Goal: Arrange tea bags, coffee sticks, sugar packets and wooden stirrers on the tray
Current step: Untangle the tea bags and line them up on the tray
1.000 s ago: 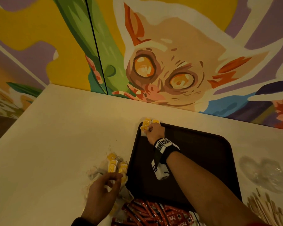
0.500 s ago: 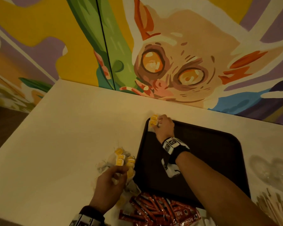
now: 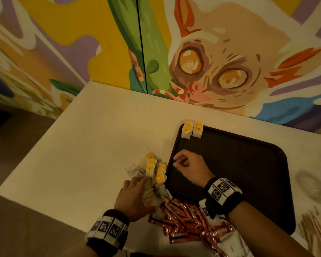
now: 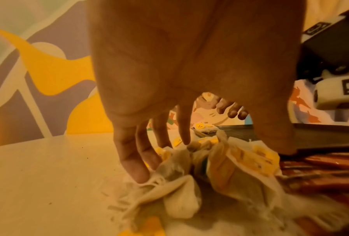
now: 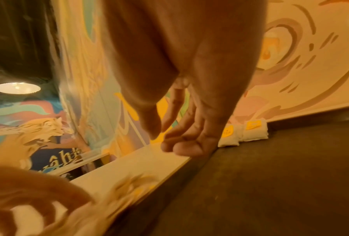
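wooden stirrers (image 3: pixel 319 232) cut by right edge, coffee sticks (image 3: pixel 189 223) partly under forearm

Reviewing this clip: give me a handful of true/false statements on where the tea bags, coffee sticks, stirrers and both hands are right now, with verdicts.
1. Two tea bags lie side by side in the far left corner of the tray. True.
2. The right hand holds a tea bag. False: it hovers over the tray's left edge with nothing in it.
3. The left hand is on the loose pile of tea bags on the table beside the tray. True.
4. The red coffee sticks are lined up inside the tray. False: they lie heaped at the tray's near edge, mostly on the table.
5. The wooden stirrers are left of the tray. False: they lie to its right.
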{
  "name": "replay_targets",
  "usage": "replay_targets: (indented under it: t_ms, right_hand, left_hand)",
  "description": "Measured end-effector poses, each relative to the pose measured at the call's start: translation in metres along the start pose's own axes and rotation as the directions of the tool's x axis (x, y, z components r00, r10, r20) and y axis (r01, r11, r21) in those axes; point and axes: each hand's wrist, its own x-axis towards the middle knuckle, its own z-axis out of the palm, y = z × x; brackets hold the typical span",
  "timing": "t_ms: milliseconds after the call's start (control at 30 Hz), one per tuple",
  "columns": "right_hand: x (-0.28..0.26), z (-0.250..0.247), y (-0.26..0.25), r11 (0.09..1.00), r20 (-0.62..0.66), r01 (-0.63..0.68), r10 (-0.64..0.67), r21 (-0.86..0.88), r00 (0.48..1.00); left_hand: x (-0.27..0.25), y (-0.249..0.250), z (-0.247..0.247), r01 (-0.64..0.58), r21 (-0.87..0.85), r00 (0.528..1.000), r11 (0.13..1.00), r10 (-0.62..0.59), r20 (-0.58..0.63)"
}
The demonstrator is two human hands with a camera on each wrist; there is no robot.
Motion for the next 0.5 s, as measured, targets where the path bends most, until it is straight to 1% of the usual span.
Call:
replay_targets:
  t_ms: [67, 133, 267, 400, 500]
  right_hand:
    - [-0.013, 0.013, 0.002, 1.0, 0.066, 0.016, -0.014, -0.02, 0.998]
    - [-0.023, 0.025, 0.005, 0.996, 0.132, 0.053, -0.042, -0.076, 0.99]
    - [-0.039, 0.045, 0.006, 0.97, 0.227, 0.135, -0.088, -0.201, 0.97]
    - [-0.046, 0.061, 0.004, 0.951, 0.265, 0.138, -0.063, -0.277, 0.962]
    - [-0.047, 0.071, 0.003, 0.916, 0.288, 0.17, -0.063, -0.363, 0.955]
  left_hand:
    - [-0.001, -0.003, 0.009, -0.006, 0.081, 1.0, 0.997, 0.007, -0.002]
    - [0.001, -0.006, 0.017, -0.025, 0.097, 0.998, 0.995, 0.032, -0.063]
    - [0.003, -0.014, 0.026, -0.065, 0.01, 0.981, 0.998, 0.066, -0.183]
    - [0.0, -0.016, 0.03, -0.087, -0.001, 0.951, 0.996, 0.083, -0.297]
    - [-0.002, -0.016, 0.029, -0.093, -0.032, 0.932, 0.995, 0.076, -0.355]
